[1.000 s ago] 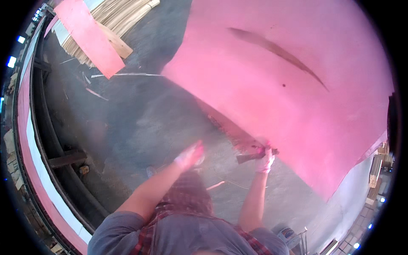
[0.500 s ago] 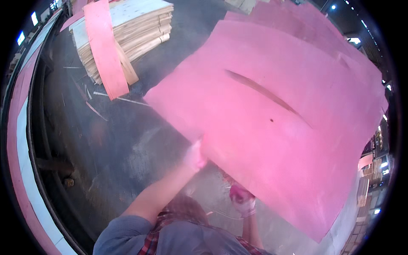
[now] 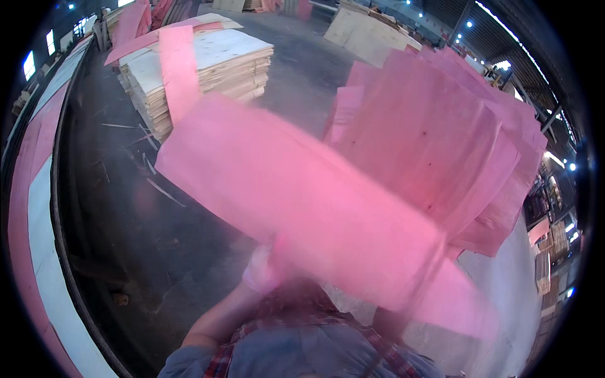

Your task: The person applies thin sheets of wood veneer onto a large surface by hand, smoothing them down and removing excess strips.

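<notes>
A long pink veneer sheet (image 3: pixel 290 195), blurred by motion, slants in front of me from upper left to lower right. My left hand (image 3: pixel 261 271), in a pale glove stained pink, is closed on its near edge. The sheet hides my right hand; only a dark, blurred bit of the right arm shows below it. Beyond the sheet stands a stack of pink veneer sheets (image 3: pixel 428 138), with uneven, overhanging edges.
A pile of pale veneer (image 3: pixel 220 60) stands at the far left, with a pink strip (image 3: pixel 178 69) across it. Along the left runs a long bench (image 3: pixel 44 233) bearing pink and white strips. Thin offcuts (image 3: pixel 165 192) litter the dark floor.
The pink sheet has come off the stack toward me and tilted, uncovering the sheets beyond. My left hand has moved down and left with it. The right hand has gone behind the sheet.
</notes>
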`<state>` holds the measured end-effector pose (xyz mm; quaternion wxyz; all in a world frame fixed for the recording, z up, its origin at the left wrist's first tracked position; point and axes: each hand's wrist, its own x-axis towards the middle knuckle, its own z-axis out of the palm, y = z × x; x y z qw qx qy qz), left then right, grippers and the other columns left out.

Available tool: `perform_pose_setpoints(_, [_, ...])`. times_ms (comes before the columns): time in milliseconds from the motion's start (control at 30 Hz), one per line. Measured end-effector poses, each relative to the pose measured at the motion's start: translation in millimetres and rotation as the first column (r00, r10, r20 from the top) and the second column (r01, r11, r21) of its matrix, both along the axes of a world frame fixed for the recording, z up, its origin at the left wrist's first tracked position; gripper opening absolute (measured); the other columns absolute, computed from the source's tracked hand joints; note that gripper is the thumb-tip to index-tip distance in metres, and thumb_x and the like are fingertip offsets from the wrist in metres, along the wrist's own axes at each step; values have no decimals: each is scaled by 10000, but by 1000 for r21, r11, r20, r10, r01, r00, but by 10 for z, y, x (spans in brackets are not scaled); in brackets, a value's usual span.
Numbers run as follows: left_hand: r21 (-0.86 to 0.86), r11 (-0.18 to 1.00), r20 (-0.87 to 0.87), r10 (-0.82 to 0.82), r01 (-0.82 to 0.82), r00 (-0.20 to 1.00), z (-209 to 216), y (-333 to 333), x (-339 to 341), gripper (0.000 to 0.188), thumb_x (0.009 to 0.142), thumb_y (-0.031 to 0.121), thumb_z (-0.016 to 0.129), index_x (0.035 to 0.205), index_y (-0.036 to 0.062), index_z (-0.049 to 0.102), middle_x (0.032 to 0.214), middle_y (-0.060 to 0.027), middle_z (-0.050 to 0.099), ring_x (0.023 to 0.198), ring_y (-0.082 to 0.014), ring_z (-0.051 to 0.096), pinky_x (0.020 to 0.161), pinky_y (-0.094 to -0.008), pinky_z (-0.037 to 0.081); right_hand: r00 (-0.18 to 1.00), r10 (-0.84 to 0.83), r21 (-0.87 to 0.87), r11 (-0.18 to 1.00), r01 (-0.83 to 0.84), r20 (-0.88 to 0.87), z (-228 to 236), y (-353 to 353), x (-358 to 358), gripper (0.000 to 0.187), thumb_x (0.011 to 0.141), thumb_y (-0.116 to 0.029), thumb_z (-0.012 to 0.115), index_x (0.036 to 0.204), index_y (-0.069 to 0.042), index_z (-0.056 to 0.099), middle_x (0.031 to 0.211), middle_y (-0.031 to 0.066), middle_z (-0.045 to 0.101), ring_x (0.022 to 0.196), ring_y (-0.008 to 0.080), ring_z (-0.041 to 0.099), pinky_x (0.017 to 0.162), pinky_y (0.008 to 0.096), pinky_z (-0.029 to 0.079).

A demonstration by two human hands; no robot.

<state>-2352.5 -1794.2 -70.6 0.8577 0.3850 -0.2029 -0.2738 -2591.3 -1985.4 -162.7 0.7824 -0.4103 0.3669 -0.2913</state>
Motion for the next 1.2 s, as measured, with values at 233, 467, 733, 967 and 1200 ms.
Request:
perform_pose_setpoints(233, [-421,904,-411,-122,-69,904,93,911,905,292,839,192,491,1047,-13,494,1063,-146,547,933,-275,548,795,-380,449,948,309,-38,951,-307,80,100,318,1770,234,865,-211,443,907,-9,553,757,93,603,509,155,540,517,307,476])
perform_pose_setpoints(467, [324,845,-115,482,-426,869,-458,1913,1772,530,780,277,542,1161,-72,422,1184,-179,478,1050,-316,497,889,-412,397,694,695,-5,707,-707,188,-73,859,4491,263,870,-231,430,911,-2,553,775,107,607,504,161,532,532,317,477])
perform_pose_setpoints(733, [260,423,-43,903,-868,427,-106,2801,2090,732,729,405,604,1241,-48,342,1211,-173,459,1101,-305,460,924,-425,376,247,893,-96,303,-948,377,483,2224,7072,296,875,-254,415,915,5,553,797,123,612,498,169,522,549,329,478])
perform_pose_setpoints(967, [-89,31,-227,973,-996,50,483,2992,2772,749,715,502,606,1225,-2,386,1169,-138,495,1072,-280,481,900,-405,396,-88,851,-221,33,-975,517,927,3696,8622,324,879,-274,402,919,11,553,815,137,616,494,175,514,564,339,479])
perform_pose_setpoints(1200, [-172,-365,-222,919,-915,-326,-165,3996,3692,537,754,496,547,1085,74,518,1044,-79,564,903,-185,540,698,-317,432,-392,695,-380,-181,-907,602,1344,5460,9857,353,883,-294,390,923,17,553,834,151,620,489,182,505,578,350,480])
